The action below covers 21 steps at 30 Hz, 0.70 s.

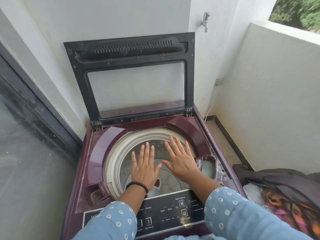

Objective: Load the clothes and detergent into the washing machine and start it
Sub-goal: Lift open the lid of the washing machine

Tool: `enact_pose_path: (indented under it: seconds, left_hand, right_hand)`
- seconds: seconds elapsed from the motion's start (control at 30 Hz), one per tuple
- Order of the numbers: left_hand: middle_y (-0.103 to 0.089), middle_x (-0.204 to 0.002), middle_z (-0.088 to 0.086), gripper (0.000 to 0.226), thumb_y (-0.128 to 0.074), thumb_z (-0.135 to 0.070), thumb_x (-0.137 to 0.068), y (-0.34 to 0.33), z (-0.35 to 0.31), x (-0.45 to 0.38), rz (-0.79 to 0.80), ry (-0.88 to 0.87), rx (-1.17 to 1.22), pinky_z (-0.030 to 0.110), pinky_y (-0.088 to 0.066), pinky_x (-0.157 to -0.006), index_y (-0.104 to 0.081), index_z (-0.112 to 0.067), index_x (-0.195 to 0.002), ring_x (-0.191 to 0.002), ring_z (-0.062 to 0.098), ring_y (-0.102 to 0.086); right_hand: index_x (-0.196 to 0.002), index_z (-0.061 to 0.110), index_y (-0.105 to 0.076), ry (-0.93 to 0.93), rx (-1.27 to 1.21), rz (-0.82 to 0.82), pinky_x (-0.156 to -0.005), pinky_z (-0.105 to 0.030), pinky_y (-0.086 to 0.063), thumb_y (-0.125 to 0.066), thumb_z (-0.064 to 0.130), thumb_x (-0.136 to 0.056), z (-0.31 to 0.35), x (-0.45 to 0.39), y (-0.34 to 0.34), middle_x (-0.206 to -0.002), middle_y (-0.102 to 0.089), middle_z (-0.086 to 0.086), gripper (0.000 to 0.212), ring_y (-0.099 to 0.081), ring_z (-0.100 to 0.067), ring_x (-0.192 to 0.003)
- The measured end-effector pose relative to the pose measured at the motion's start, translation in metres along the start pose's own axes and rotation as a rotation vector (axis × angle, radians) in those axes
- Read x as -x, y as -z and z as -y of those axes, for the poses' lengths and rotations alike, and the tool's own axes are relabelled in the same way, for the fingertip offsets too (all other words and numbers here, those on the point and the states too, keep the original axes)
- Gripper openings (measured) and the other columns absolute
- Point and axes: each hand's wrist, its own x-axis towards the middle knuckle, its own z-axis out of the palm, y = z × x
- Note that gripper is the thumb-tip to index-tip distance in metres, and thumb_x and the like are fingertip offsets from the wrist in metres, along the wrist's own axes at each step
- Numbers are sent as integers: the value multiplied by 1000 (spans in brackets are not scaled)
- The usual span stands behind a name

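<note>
1. Maroon top-loading washing machine (83, 163): directly beneath my hands, its dark-framed glass lid (133, 80) standing open against the wall beyond my fingertips.
2. Steel drum with a cream plastic rim (114, 163): under both palms; I see no clothes in the part of it that shows, only its perforated wall and the floor with a maroon hub.
3. Heap of mixed clothes, dark grey over orange and pink prints (284, 193): off to the right of my right hand (181, 163), lower and nearer my body, well apart from the drum; my right hand is the nearer one, so I judge the reach goes rightward and back.
4. Maroon detergent tray holding a pale residue (208, 166): just beside my right wrist, on the machine's right shoulder.
5. My left hand (143, 168), with a black bead bracelet (138, 185) at the wrist: flat, fingers spread, holding nothing.
6. My right hand: likewise flat and spread, empty, hovering over the drum.
</note>
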Motion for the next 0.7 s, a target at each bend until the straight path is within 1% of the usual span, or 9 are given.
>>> enact_pose_path:
  seconds: [0.1,0.13,0.17,0.23,0.3,0.47,0.53,0.6,0.7]
  left_hand:
    - [-28,-159,12,74,-20,-56,-94,4,1,-3,43,23,-13,54,-5,-116,-27,-10,-151,-146,28,-27]
    - [-20,-161,12,76,-14,-58,-93,6,1,-3,52,34,-22,53,0,-116,-20,-11,-153,-148,28,-21]
    - [-5,-163,11,79,-5,-60,-91,9,3,-4,50,40,-36,52,9,-116,-7,-13,-154,-150,26,-8]
    - [30,-155,6,81,17,-61,-80,10,6,-1,80,50,-46,47,29,-108,24,-17,-147,-145,22,23]
    - [42,-148,4,82,25,-60,-72,12,7,0,116,82,-21,45,36,-101,34,-17,-142,-140,20,34]
    - [38,-152,4,82,25,-61,-72,8,3,-1,151,43,-2,44,38,-99,34,-18,-141,-138,19,35]
    - [36,-154,4,82,25,-61,-72,6,1,-3,163,36,4,45,37,-101,34,-18,-141,-138,18,35]
    - [37,-152,4,80,24,-61,-75,6,0,-4,157,35,10,47,31,-109,34,-17,-141,-137,17,35]
    - [36,-152,4,75,17,-61,-83,4,-2,-5,156,20,22,50,20,-113,32,-17,-142,-138,17,34]
  right_hand:
    - [-155,18,-8,9,-4,-17,-117,-51,4,-2,66,-94,2,-3,3,-163,-4,-9,78,7,-26,-147]
    - [-156,19,-4,16,1,-4,-118,-51,6,-3,67,-93,0,-4,3,-163,2,-8,79,13,-25,-146]
    - [-156,20,0,19,6,7,-119,-52,7,-3,66,-92,-1,-5,2,-163,6,-8,79,18,-24,-145]
    - [-155,21,4,-14,3,27,-119,-51,9,1,67,-89,-4,-4,1,-163,9,-8,81,20,-24,-145]
    - [-155,21,7,-61,4,46,-115,-49,14,6,68,-86,-7,-3,1,-163,10,-8,83,17,-25,-148]
    - [-154,21,10,-54,5,61,-113,-47,17,10,68,-83,-4,-1,5,-163,13,-8,85,25,-21,-143]
    - [-155,20,7,-68,-2,57,-114,-47,16,8,68,-84,-5,0,6,-164,11,-9,85,19,-24,-148]
    - [-156,19,4,-82,-18,54,-115,-47,15,7,67,-85,-5,1,7,-164,9,-9,86,14,-26,-150]
    - [-156,19,5,-89,-24,63,-116,-48,14,9,67,-84,-5,2,8,-164,10,-9,87,13,-26,-150]
